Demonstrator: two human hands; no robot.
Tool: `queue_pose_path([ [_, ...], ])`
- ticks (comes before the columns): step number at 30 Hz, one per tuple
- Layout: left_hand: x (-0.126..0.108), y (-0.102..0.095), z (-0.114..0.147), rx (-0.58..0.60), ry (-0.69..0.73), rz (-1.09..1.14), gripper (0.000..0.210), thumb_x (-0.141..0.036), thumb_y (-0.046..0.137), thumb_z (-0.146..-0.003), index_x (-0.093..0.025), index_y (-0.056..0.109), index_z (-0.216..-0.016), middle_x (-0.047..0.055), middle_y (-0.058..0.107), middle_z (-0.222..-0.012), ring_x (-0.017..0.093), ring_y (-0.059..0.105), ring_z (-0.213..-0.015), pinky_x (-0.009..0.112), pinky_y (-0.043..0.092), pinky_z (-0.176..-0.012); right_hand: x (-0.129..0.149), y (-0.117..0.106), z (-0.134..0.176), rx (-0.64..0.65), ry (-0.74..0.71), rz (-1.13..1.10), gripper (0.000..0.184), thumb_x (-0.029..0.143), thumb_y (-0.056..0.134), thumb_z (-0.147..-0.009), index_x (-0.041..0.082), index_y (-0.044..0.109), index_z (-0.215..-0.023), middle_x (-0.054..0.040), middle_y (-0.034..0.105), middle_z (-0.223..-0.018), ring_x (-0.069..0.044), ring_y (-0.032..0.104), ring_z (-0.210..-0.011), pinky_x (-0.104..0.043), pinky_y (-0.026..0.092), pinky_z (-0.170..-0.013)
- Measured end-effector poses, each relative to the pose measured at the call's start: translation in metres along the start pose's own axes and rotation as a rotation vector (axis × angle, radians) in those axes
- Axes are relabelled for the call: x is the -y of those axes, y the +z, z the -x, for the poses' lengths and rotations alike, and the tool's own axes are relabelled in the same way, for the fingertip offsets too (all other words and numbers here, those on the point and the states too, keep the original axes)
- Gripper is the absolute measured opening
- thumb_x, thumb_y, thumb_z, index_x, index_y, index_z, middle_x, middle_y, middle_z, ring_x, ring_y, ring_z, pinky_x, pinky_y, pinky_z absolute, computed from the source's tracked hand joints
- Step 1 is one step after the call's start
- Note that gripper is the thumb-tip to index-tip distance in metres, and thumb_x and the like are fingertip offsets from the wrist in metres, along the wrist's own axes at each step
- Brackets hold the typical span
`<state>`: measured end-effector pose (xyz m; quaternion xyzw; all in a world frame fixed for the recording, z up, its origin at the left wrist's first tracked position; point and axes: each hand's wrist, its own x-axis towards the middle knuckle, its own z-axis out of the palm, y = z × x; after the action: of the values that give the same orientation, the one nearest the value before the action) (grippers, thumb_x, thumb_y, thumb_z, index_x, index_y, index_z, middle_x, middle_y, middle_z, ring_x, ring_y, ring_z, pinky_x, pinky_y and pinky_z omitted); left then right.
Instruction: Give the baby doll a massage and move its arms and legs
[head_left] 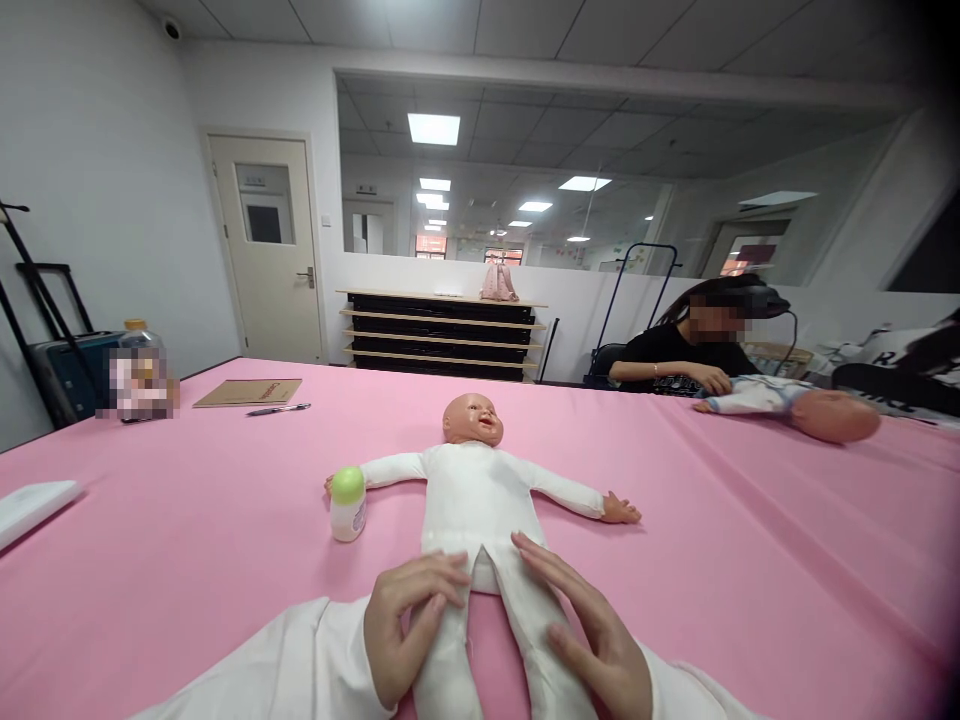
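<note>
A baby doll (476,490) with a white cloth body lies on its back, head away from me and arms spread wide. My left hand (412,610) rests over the doll's hip and upper leg on the left, fingers loosely stretched out. On the other leg lies my right hand (589,625), its fingers extended and apart along the thigh. Neither hand grips anything. Beside the doll's hand on the left stands a small bottle (349,505) with a green cap, upright and apart from my hands.
Pink cloth (247,530) covers the table. Farther back are a brown notebook (247,392), a pen (279,410) and a yellow-capped bottle (139,375). A white object (36,510) sits at the left edge. Across the table, a person (690,345) handles another doll (795,405).
</note>
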<state>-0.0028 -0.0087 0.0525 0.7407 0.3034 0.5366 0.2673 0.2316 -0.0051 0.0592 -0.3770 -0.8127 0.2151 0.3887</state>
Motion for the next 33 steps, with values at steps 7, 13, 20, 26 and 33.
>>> queue_pose_path([
  [7,0.016,0.007,0.004,0.169,-0.016,-0.332,0.031,-0.030,0.047,-0.082,-0.033,0.059,-0.111,0.001,0.042,-0.135,0.024,0.033,-0.128,0.051,0.023,-0.105,0.012,0.006,-0.001,0.221,-0.258,0.268,0.043,0.036,0.046,-0.084,0.026,0.044,-0.126,-0.0061,0.042,-0.135,-0.024,0.022,-0.132,-0.053,0.011,-0.107],
  [13,0.006,0.009,0.007,0.214,0.090,-0.235,0.022,-0.023,0.047,-0.080,-0.026,0.069,-0.079,0.000,0.068,-0.099,0.022,0.047,-0.118,0.043,0.029,-0.103,0.020,0.004,-0.004,0.257,-0.459,0.273,0.025,0.031,0.047,-0.083,0.025,0.061,-0.103,-0.0025,0.064,-0.108,-0.018,0.049,-0.116,-0.044,0.008,-0.110],
  [20,-0.004,0.010,0.010,-0.007,0.049,0.062,0.032,-0.026,0.042,-0.085,-0.020,0.062,-0.062,0.000,0.066,-0.059,0.011,0.063,-0.058,0.025,0.049,-0.074,0.016,0.014,0.003,0.214,-0.524,0.050,0.026,0.037,0.044,-0.085,0.025,0.062,-0.099,-0.0008,0.071,-0.077,-0.012,0.066,-0.076,-0.025,0.036,-0.100],
  [26,0.010,-0.002,0.000,-0.136,-0.163,-0.133,0.029,-0.029,0.039,-0.086,-0.019,0.066,-0.083,0.006,0.068,-0.089,0.019,0.061,-0.095,0.034,0.048,-0.085,0.017,0.006,0.005,0.056,-0.218,0.167,0.039,0.029,0.045,-0.085,0.025,0.047,-0.124,-0.0067,0.051,-0.126,-0.020,0.043,-0.121,-0.038,0.033,-0.103],
  [33,0.014,0.009,0.005,0.127,-0.016,-0.383,0.034,-0.029,0.044,-0.084,-0.030,0.056,-0.116,0.002,0.050,-0.127,0.022,0.037,-0.125,0.047,0.026,-0.105,-0.002,0.011,-0.001,0.137,-0.137,0.322,0.059,0.042,0.038,-0.086,0.021,0.021,-0.139,-0.0082,0.017,-0.145,-0.024,0.012,-0.134,-0.048,0.014,-0.108],
])
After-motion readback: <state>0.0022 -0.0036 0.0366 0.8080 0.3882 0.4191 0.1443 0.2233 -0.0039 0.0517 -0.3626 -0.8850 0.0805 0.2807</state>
